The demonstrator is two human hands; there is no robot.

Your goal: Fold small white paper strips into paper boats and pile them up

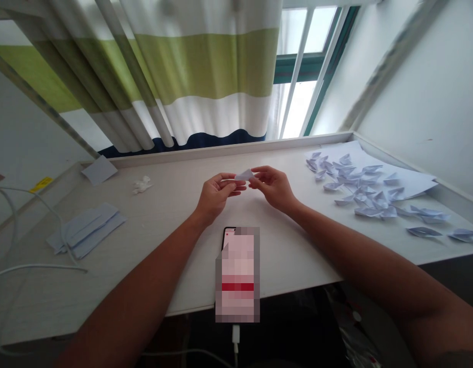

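A small piece of folded white paper (244,175) is held up between my two hands over the middle of the table. My left hand (218,194) pinches its left end between thumb and fingers. On the other side, my right hand (274,187) grips the right end with thumb and forefinger. The paper has a peaked, roughly triangular outline; its underside is hidden. Many folded paper boats (359,186) lie spread over the right part of the table, the nearest a short way from my right hand.
A phone (238,276), blurred out, lies at the table's front edge with a white cable (235,335) plugged in. To the left are stacked paper strips (89,230), a crumpled tissue (142,185) and a square sheet (99,170). Larger sheets (416,176) lie under the boats. A curtain (206,66) hangs behind.
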